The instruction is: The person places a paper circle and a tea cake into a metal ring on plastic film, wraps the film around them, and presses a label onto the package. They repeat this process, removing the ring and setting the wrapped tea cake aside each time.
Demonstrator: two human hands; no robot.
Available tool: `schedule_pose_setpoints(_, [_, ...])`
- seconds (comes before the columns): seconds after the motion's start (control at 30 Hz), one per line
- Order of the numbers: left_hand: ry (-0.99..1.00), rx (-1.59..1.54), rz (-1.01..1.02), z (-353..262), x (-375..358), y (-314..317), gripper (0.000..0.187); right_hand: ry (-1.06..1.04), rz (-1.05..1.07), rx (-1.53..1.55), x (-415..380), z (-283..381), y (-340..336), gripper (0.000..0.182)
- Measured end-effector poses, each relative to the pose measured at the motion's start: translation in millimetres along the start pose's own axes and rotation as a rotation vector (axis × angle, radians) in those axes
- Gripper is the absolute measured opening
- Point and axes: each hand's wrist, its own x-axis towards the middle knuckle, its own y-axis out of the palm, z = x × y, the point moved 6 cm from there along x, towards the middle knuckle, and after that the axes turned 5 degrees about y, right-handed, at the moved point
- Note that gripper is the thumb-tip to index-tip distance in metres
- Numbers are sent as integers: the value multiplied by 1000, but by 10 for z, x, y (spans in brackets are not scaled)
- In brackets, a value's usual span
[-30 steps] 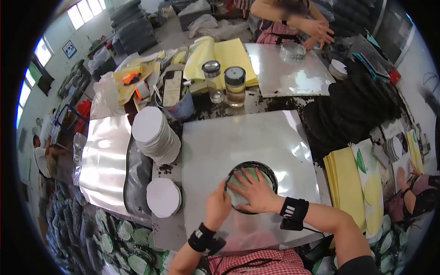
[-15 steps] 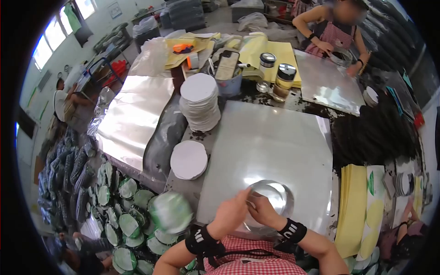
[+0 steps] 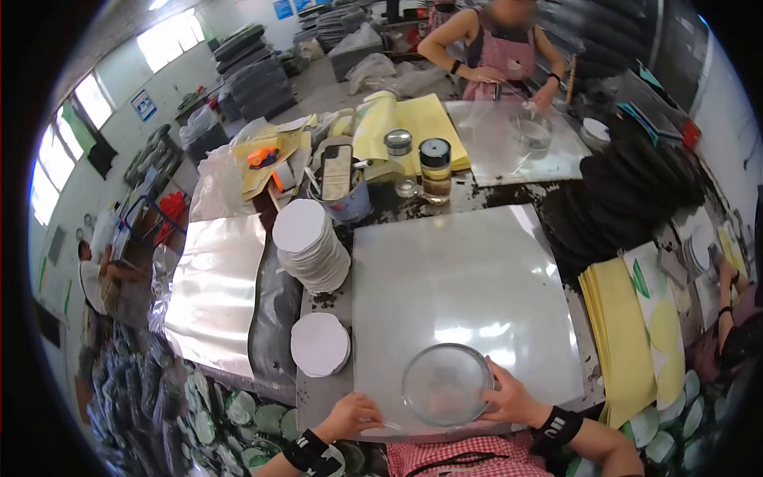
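A round metal ring (image 3: 447,347) stands on the grey metal sheet (image 3: 461,270) near its front edge. My right hand (image 3: 513,395) grips the ring's right side, thumb on the near part and fingers over the rim. My left hand (image 3: 351,416) is left of the ring, over the sheet's near left corner, with its fingers closed together. A thin pale sliver shows just beyond these fingertips; I cannot tell whether they hold it. White round discs (image 3: 320,344) lie in a low pile beyond my left hand, and a taller stack of white discs (image 3: 306,246) rises behind it.
Yellow sheets (image 3: 624,342) lie to the right, before a heap of dark pads (image 3: 636,203). A jar (image 3: 435,171) and a tub with a phone (image 3: 337,171) stand at the back. Across the table, a co-worker (image 3: 509,60) works at another metal sheet. Green-and-white wrapped discs (image 3: 242,407) fill the lower left.
My hands have come apart: the left moved left, while the right moved to the ring's right side. A blurred green-and-white disc at the left has gone from view there. The view has shifted.
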Motion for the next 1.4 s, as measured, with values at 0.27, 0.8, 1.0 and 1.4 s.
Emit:
schedule_pose_setpoints(0.27, [-160,5,2,43,189,-180,4,-293,231,108,-58,728,116,41])
schedule_pose_setpoints(0.8, [-284,726,-272,20,56,-710,37,-81,-70,-220,-739,-186,436,47])
schedule_pose_setpoints(1.0, [-571,850,-272,885,-217,-687,46,-126,-39,-418,-1193,-154,-912,43])
schedule_pose_setpoints(1.4, [-828,813,-68,446,20,-725,63,413,-824,-943,250,-2115,-4095,59])
